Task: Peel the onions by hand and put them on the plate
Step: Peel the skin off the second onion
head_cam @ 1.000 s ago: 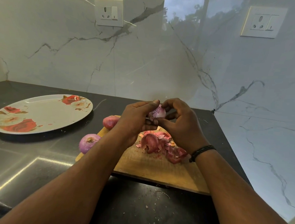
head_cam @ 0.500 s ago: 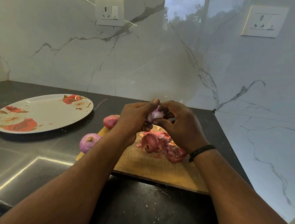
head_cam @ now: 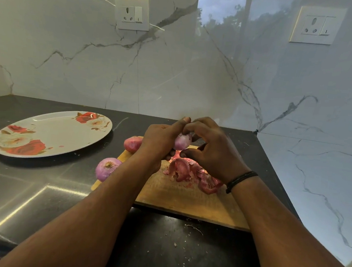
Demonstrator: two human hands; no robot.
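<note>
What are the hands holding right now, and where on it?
A small, partly peeled purple onion, held above the wooden cutting board. The left hand grips its left side; the right hand pinches at its top and right side.

A cutting board lies on the counter, with a heap of onion skins on it. Two onions sit at its left edge. The plate lies farther left.

Black counter carries plate, cutting board, 1 onion.
</note>
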